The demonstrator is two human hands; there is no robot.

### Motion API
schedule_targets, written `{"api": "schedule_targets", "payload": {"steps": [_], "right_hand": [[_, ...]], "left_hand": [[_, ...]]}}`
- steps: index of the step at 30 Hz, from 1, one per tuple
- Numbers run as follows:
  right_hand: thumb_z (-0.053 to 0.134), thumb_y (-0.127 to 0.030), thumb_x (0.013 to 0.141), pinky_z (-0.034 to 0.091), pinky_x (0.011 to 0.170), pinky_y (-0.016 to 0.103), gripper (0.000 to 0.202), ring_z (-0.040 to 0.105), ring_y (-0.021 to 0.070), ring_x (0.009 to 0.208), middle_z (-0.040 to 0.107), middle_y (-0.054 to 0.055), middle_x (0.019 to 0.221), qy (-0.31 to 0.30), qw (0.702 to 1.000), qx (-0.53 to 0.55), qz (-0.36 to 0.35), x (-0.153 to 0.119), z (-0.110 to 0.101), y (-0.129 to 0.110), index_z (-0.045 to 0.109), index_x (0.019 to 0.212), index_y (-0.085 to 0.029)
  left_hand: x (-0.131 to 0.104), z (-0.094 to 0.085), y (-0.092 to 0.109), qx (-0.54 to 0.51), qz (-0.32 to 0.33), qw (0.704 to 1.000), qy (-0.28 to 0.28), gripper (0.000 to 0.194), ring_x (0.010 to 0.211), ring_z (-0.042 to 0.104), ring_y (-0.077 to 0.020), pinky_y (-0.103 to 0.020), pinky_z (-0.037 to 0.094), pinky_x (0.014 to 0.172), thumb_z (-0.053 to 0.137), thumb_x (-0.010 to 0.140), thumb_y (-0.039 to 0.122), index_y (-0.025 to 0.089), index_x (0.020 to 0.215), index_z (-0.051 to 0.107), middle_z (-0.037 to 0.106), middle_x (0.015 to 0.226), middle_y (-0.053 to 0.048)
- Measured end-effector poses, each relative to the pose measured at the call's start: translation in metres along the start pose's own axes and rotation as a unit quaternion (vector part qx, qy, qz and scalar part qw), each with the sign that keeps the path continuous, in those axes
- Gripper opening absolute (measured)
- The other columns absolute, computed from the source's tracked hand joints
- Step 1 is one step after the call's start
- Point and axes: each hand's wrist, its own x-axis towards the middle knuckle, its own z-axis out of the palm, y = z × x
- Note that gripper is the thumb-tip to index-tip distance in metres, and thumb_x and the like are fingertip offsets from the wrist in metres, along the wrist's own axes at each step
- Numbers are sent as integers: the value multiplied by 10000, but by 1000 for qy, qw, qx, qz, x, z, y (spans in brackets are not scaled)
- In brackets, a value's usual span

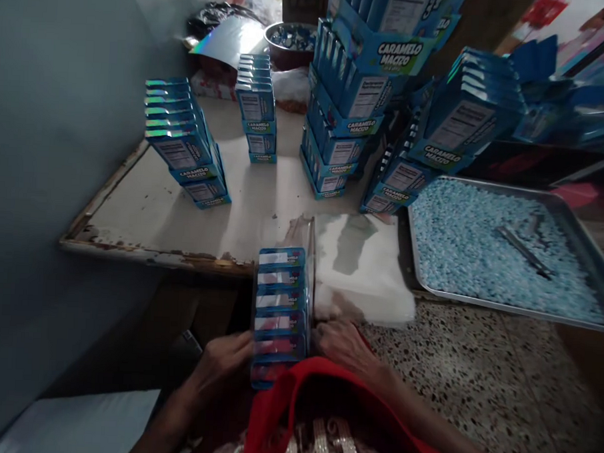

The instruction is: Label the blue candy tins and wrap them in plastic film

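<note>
A row of blue candy boxes (279,299) in a clear plastic bag (311,253) lies at the table's front edge, its near end close to my red apron (320,371). My left hand (229,357) is closed at the near left side of the boxes, with its fingertips against the wrapped pack. On the other side, my right hand (340,342) has its fingers curled in at the bag's right edge; some fingertips are hidden. To the right of the pack, a stack of flat clear plastic bags (364,276) rests on the table.
Stacked blue candy displays (185,148) stand at left, with a smaller stack (257,108) behind and taller stacks (343,128) centre and right. A metal tray (424,282) of blue-white candies holds a metal tool (524,251). Behind is a filled bowl (267,38).
</note>
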Motion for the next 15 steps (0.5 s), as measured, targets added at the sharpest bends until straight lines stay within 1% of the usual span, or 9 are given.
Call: {"api": "schedule_targets", "payload": {"steps": [1, 2, 3, 5, 7, 9, 11, 13, 15], "right_hand": [[603, -180, 957, 421, 676, 312, 153, 623, 193, 694, 690, 35, 759, -15, 1000, 13, -19, -8, 8, 1, 675, 825, -204], [606, -180, 957, 406, 642, 295, 174, 604, 173, 648, 675, 16, 716, -24, 999, 28, -36, -15, 15, 2, 668, 797, -207], [606, -184, 959, 394, 621, 281, 182, 591, 159, 630, 669, 5, 707, -23, 998, 47, -44, -19, 20, 2, 662, 788, -209], [595, -214, 971, 378, 591, 259, 196, 570, 139, 623, 660, -10, 721, 3, 994, 106, -33, -21, 24, -3, 643, 782, -209], [538, -253, 996, 352, 553, 242, 268, 529, 122, 594, 621, -28, 692, 53, 980, 190, 21, -12, 21, -12, 596, 739, -204], [468, -279, 1010, 329, 538, 235, 324, 493, 116, 580, 580, -34, 662, 119, 956, 253, 93, 6, 9, -21, 556, 709, -200], [436, -267, 1008, 322, 560, 244, 340, 481, 122, 596, 571, -21, 661, 166, 939, 258, 155, 25, -11, -24, 545, 694, -194], [477, -268, 998, 328, 593, 260, 312, 491, 132, 622, 592, -8, 681, 163, 939, 239, 184, 38, -34, -18, 563, 708, -188], [574, -306, 976, 365, 625, 262, 214, 539, 141, 665, 638, -5, 737, 128, 941, 264, 170, 42, -52, -5, 614, 801, -189]], "left_hand": [[-10, 4, 5, -47, -14, 999, -19, 274, 887, 722, -167, -238, 589, 806, 525, 995, 353, 279, 1039, 785, 738, 967, -68], [-19, 9, 10, -102, -44, 993, -26, 311, 977, 719, -196, -284, 595, 872, 498, 1006, 368, 273, 1083, 784, 737, 1048, -92], [-25, 13, 16, -160, -82, 984, -20, 349, 1047, 707, -228, -337, 593, 927, 479, 1011, 403, 258, 1102, 784, 728, 1106, -115], [-27, 18, 29, -256, -173, 951, 19, 425, 1106, 683, -281, -427, 582, 976, 467, 1003, 500, 229, 1111, 776, 717, 1139, -140], [-18, 17, 42, -316, -248, 914, 64, 449, 1046, 688, -286, -429, 602, 909, 487, 985, 563, 219, 1107, 748, 732, 1055, -123], [-1, 11, 51, -341, -296, 886, 108, 396, 973, 692, -249, -371, 606, 831, 506, 988, 543, 214, 1101, 695, 733, 986, -84], [19, -1, 53, -352, -311, 870, 149, 334, 928, 699, -212, -328, 596, 797, 502, 1001, 490, 199, 1114, 622, 730, 1000, -66], [37, -14, 47, -333, -312, 872, 177, 327, 915, 720, -203, -329, 594, 804, 522, 989, 440, 191, 1201, 544, 736, 1046, -73], [48, -25, 35, -251, -311, 898, 187, 460, 957, 738, -231, -366, 597, 850, 611, 928, 395, 195, 1325, 493, 749, 1088, -88]]}}
